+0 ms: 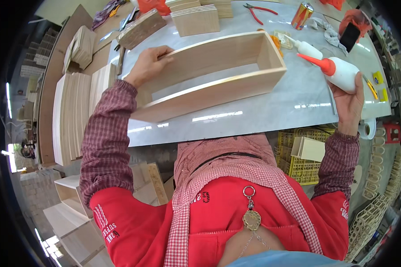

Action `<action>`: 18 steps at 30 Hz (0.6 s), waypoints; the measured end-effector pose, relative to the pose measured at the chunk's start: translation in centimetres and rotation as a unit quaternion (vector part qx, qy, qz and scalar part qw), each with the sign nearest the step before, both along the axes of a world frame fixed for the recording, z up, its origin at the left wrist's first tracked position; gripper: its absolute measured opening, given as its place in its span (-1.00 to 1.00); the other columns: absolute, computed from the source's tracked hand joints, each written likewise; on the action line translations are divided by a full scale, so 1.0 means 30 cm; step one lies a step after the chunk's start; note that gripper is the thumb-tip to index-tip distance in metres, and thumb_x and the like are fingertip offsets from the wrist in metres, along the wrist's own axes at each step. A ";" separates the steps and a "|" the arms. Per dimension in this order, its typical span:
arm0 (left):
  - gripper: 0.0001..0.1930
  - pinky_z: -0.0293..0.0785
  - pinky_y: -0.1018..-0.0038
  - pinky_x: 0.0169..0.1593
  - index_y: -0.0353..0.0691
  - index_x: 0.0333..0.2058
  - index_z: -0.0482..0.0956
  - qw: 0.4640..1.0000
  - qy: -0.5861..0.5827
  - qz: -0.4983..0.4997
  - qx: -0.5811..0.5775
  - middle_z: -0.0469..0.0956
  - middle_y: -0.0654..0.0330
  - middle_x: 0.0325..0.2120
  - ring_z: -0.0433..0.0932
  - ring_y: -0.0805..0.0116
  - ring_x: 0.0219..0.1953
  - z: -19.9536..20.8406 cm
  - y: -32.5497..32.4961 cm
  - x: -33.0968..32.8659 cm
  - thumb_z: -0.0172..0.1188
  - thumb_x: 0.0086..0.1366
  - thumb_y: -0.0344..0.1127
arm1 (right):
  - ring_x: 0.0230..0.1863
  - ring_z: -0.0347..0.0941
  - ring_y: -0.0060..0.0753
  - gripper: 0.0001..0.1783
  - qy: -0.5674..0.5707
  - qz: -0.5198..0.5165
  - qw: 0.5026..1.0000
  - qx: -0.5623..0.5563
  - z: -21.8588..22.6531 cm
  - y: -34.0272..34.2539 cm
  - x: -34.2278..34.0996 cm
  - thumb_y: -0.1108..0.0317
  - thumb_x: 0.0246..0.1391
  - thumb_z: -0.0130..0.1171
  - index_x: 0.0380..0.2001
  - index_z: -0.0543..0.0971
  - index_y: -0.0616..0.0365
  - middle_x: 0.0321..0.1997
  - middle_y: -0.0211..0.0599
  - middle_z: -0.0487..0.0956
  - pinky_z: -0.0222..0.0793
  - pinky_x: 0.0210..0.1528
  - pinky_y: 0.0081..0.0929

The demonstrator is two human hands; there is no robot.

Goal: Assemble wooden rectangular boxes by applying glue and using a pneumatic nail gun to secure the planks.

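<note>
Head camera, looking down over a white marble-patterned worktable (263, 111): a person in a red apron over a checked shirt steadies an open rectangular wooden box frame (209, 75) lying near the table's front edge. The left hand (148, 66) is closed over the frame's far left corner, fingers curled over the top edge of the board. The right hand (349, 100) is wrapped around a white glue bottle with an orange nozzle (338, 72), held tilted just beside the frame's right end, nozzle tip pointing left toward it but not touching. Behind the frame lie a second small glue bottle (308, 48), red-handled pliers (259, 11), a drink can (302, 14) and stacks of cut wooden panels (196, 20). More panels stand stacked on edge to the left (73, 111), and a yellow plastic crate (305, 167) sits below the table on the right.
</note>
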State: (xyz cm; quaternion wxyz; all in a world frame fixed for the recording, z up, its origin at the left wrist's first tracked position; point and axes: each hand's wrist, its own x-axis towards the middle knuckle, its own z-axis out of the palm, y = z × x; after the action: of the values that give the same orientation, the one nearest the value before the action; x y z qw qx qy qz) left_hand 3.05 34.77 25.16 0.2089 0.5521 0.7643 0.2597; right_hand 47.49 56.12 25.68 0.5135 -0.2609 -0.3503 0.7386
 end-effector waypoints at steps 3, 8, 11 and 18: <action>-0.76 0.39 0.58 -0.19 -0.30 -0.17 0.57 0.995 -0.010 0.022 0.101 0.60 0.24 -0.34 0.48 0.46 -0.35 0.013 -0.056 -0.027 0.10 0.21 -0.36 | 0.04 0.38 -0.07 -0.39 -0.030 0.038 0.999 0.004 0.051 -0.043 -0.123 0.21 0.10 0.20 0.07 0.26 0.38 0.07 0.03 0.38 0.42 0.04 -0.17; -0.75 0.41 0.58 -0.12 -0.29 -0.09 0.54 0.913 -0.102 0.194 0.344 0.58 0.21 -0.22 0.50 0.45 -0.26 0.024 -0.325 -0.121 0.04 0.32 -0.33 | 0.04 0.38 -0.05 -0.38 -0.079 0.098 0.992 0.005 0.089 -0.150 -0.388 0.23 0.07 0.21 0.08 0.25 0.39 0.06 0.03 0.37 0.44 0.04 -0.16; -0.76 0.41 0.56 -0.12 -0.33 -0.11 0.53 0.853 -0.177 0.326 0.367 0.57 0.18 -0.23 0.48 0.44 -0.23 -0.106 -0.500 -0.053 0.03 0.32 -0.36 | 0.03 0.38 -0.06 -0.35 -0.130 0.118 0.984 0.008 0.120 -0.223 -0.546 0.23 0.05 0.21 0.08 0.24 0.42 0.04 0.04 0.37 0.44 0.04 -0.17; -0.77 0.39 0.55 -0.12 -0.30 -0.10 0.51 0.838 -0.232 0.347 0.352 0.54 0.18 -0.22 0.47 0.41 -0.20 -0.414 -0.624 0.110 -0.01 0.31 -0.41 | -0.03 0.41 -0.03 -0.30 -0.205 0.220 0.950 0.082 0.138 -0.411 -0.821 0.17 -0.02 0.28 0.04 0.27 0.45 -0.03 0.04 0.37 0.47 0.01 -0.22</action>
State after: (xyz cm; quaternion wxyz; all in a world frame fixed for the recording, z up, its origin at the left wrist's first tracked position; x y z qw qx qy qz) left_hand 6.36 16.05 12.75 0.0674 0.2106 0.6920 0.6872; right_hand 22.86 43.80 29.84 0.2750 -0.2802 -0.5556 0.7329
